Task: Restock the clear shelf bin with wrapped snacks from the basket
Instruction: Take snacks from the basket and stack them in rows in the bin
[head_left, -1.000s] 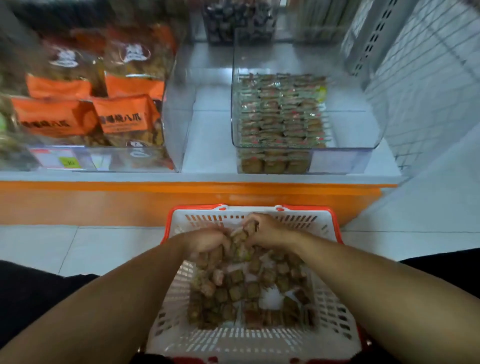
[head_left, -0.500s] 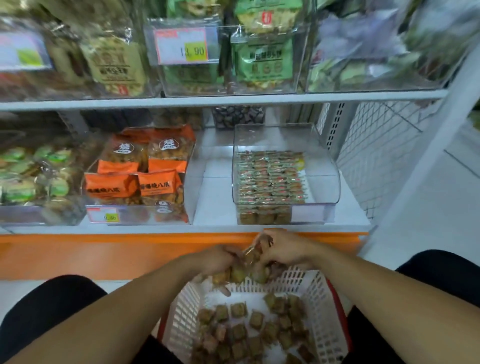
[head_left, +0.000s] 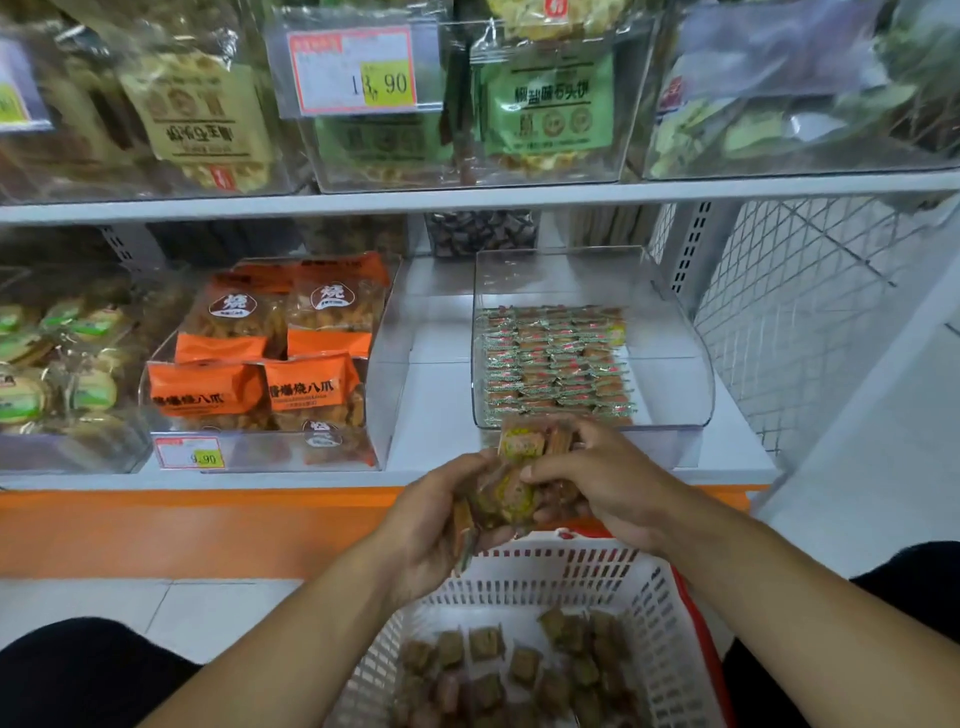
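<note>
A clear shelf bin (head_left: 670, 364) stands on the lowest shelf, with rows of small wrapped snacks (head_left: 556, 358) packed in its left part. Below, a white basket with a red rim (head_left: 550, 577) holds several loose brown wrapped snacks (head_left: 519, 670). My left hand (head_left: 431, 525) and my right hand (head_left: 608, 478) are pressed together above the basket's far rim, just in front of the bin. Between them they grip a handful of wrapped snacks (head_left: 511, 486), one green-yellow wrapper sticking up on top.
A second clear bin with orange snack bags (head_left: 270, 374) sits left of the target bin. The upper shelf (head_left: 467, 200) carries more bins and a price tag. An orange plinth (head_left: 208, 530) runs under the shelf. Wire mesh (head_left: 810, 312) closes the right side.
Both hands have risen out of the basket with a handful of snacks and moved up toward the front of the clear bin. The view has tilted upward.
</note>
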